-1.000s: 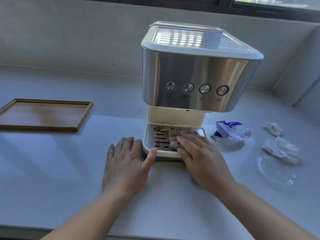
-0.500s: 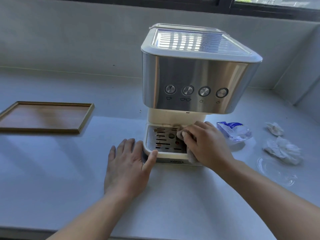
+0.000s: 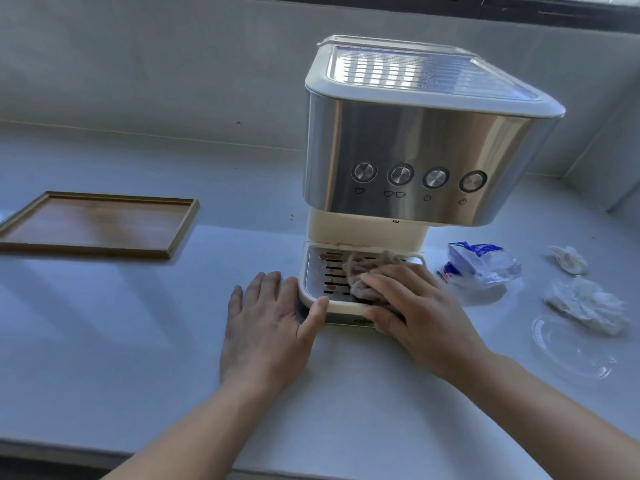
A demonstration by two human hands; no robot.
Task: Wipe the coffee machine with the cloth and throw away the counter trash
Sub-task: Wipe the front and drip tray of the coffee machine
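Observation:
A steel and cream coffee machine (image 3: 415, 161) stands on the white counter (image 3: 138, 341). Its slotted drip tray (image 3: 322, 271) juts out at the front and shows brown stains. My right hand (image 3: 415, 313) presses a greyish-pink cloth (image 3: 363, 271) flat onto the tray's right half. My left hand (image 3: 270, 327) lies flat on the counter, its thumb against the tray's front left corner. To the right of the machine lie a crumpled blue and white wrapper (image 3: 481, 265), two crumpled white tissues (image 3: 588, 303) (image 3: 568, 259) and a clear plastic lid (image 3: 571, 348).
A shallow wooden tray (image 3: 97, 223) lies on the counter at the left. A grey wall runs behind, with a window frame at the top. The counter's front edge runs along the bottom of the view.
My right hand has slid the cloth from the back right of the drip tray toward its front and spread it out. My left hand has stayed in place.

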